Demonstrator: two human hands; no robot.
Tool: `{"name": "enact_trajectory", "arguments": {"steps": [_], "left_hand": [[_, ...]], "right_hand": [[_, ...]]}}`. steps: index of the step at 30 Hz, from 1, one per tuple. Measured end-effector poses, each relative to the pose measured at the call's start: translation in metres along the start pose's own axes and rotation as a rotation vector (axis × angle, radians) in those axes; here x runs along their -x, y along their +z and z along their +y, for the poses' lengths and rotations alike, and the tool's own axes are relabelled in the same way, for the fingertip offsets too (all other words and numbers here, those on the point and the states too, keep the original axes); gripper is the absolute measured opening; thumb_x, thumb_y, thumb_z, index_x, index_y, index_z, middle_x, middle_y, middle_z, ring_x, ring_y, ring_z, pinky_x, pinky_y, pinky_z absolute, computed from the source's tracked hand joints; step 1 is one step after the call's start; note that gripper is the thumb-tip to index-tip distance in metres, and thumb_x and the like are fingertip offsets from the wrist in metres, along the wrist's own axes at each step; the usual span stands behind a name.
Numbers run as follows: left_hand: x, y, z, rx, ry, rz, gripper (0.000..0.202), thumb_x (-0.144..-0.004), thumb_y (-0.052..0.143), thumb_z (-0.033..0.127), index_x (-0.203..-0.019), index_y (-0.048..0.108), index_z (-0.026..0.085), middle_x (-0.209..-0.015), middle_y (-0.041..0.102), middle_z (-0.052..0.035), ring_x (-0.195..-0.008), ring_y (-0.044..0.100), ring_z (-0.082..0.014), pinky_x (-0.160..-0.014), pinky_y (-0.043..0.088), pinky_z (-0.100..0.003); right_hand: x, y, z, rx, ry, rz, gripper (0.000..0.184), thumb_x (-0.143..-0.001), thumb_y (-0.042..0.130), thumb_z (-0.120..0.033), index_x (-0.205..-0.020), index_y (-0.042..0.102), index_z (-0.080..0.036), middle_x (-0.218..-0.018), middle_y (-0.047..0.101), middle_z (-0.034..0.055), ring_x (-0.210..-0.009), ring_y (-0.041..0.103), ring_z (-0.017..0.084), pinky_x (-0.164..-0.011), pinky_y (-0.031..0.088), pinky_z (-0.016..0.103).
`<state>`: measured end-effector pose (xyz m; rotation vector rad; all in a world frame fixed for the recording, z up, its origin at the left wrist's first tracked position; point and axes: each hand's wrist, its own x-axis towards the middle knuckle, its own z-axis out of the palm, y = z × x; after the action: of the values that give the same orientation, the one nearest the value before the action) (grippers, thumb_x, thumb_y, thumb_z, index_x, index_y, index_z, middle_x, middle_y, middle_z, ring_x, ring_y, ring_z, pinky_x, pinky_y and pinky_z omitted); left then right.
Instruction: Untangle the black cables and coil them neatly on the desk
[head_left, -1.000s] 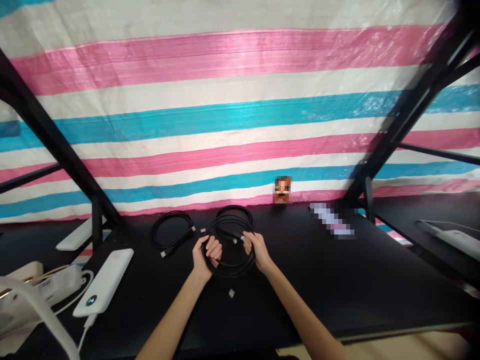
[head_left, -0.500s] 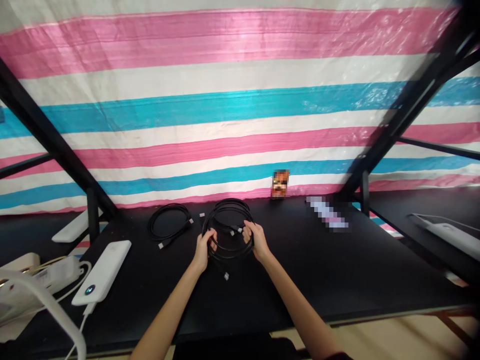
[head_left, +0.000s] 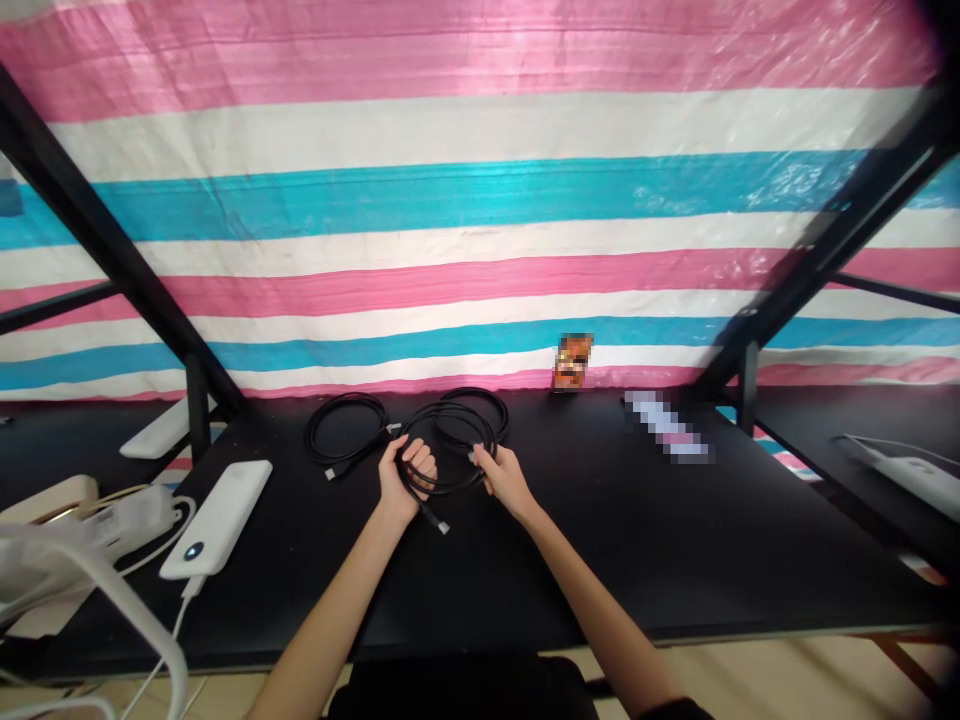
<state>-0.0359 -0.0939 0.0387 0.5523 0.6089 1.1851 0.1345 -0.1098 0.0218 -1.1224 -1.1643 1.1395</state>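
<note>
Between my two hands is a coiled black cable (head_left: 442,489), its loops raised a little over the black table. My left hand (head_left: 401,475) is closed around the left side of the loops. On the right side, my right hand (head_left: 508,480) pinches the cable near a silver plug, partly hidden by the fingers. Another silver plug (head_left: 443,527) hangs at the lower end, below the coil. Just behind lies a second coiled black cable (head_left: 505,405), partly covered by the held one. A third black coil (head_left: 307,432) rests to the left, with silver plugs at its ends.
A white power bank (head_left: 229,520) with a lit display and plugged-in cord lies left. Beyond it are a power strip (head_left: 139,520) and a curved white tube (head_left: 127,595). Blurred items stand back right: an orange one (head_left: 573,362) and a pale one (head_left: 667,428). Black frame bars flank the table.
Both hands have turned the held coil into smaller-looking loops, apart from the coil behind it. My left hand moved slightly left and up, its fingers curled further. The view tilted slightly down.
</note>
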Motion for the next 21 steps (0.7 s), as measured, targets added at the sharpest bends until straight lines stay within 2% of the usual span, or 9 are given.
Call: {"name": "enact_trajectory", "arguments": {"steps": [3,6,9,12,15,18,21], "left_hand": [[0.003,0.006,-0.004,-0.078,-0.052,-0.056,0.042,-0.077,0.051,0.039,-0.05,0.024,0.021,-0.047,0.022,0.0064,-0.04,0.029,-0.0065,-0.04,0.03,-0.02],[0.003,0.008,-0.012,-0.207,-0.09,-0.068,0.04,-0.08,0.052,0.037,-0.049,0.036,0.018,-0.048,0.033,0.0041,-0.045,0.039,-0.0081,-0.044,0.035,-0.021],[0.0,0.003,-0.021,-0.356,-0.113,-0.014,0.031,-0.087,0.055,0.033,-0.064,0.052,0.014,-0.055,0.046,0.0039,-0.047,0.043,-0.0075,-0.044,0.036,-0.02],[-0.005,-0.005,-0.025,-0.465,-0.128,0.094,0.024,-0.091,0.055,0.032,-0.078,0.055,0.013,-0.059,0.046,0.0064,-0.041,0.037,-0.0043,-0.038,0.032,-0.017],[-0.009,-0.01,-0.026,-0.517,-0.138,0.18,0.018,-0.091,0.056,0.028,-0.083,0.055,0.012,-0.058,0.044,0.0079,-0.038,0.032,-0.0021,-0.033,0.026,-0.014],[-0.01,-0.011,-0.022,-0.504,-0.148,0.206,0.016,-0.09,0.058,0.026,-0.083,0.055,0.012,-0.057,0.042,0.009,-0.036,0.027,-0.0008,-0.03,0.02,-0.013],[-0.009,-0.01,-0.015,-0.439,-0.205,0.175,0.023,-0.092,0.055,0.031,-0.078,0.053,0.012,-0.053,0.039,0.0099,-0.033,0.022,-0.0004,-0.028,0.015,-0.014]], "right_hand": [[-0.005,-0.006,0.003,-0.028,0.014,0.066,0.046,-0.07,0.062,-0.061,-0.06,0.05,-0.018,-0.037,0.037,-0.0089,-0.028,0.033,0.005,-0.029,0.021,0.017],[-0.009,-0.011,0.001,-0.077,0.034,0.128,0.047,-0.07,0.06,-0.064,-0.064,0.048,-0.019,-0.042,0.036,-0.0098,-0.029,0.029,0.004,-0.029,0.02,0.017],[-0.011,-0.015,-0.003,-0.116,0.05,0.175,0.047,-0.07,0.058,-0.065,-0.068,0.049,-0.019,-0.045,0.033,-0.0107,-0.03,0.024,0.002,-0.029,0.016,0.016],[-0.011,-0.018,-0.004,-0.112,0.047,0.214,0.048,-0.07,0.059,-0.066,-0.07,0.05,-0.019,-0.046,0.034,-0.0102,-0.03,0.023,0.002,-0.029,0.015,0.016],[-0.012,-0.02,-0.004,-0.065,0.023,0.235,0.049,-0.068,0.061,-0.067,-0.067,0.051,-0.018,-0.043,0.036,-0.0097,-0.028,0.027,0.003,-0.029,0.017,0.017],[-0.011,-0.018,-0.003,-0.01,-0.005,0.213,0.05,-0.067,0.062,-0.066,-0.061,0.049,-0.018,-0.04,0.038,-0.0084,-0.028,0.033,0.005,-0.03,0.022,0.018],[-0.008,-0.014,-0.003,0.022,-0.017,0.162,0.051,-0.068,0.06,-0.067,-0.058,0.048,-0.019,-0.036,0.039,-0.0077,-0.028,0.036,0.006,-0.031,0.023,0.018]]}}
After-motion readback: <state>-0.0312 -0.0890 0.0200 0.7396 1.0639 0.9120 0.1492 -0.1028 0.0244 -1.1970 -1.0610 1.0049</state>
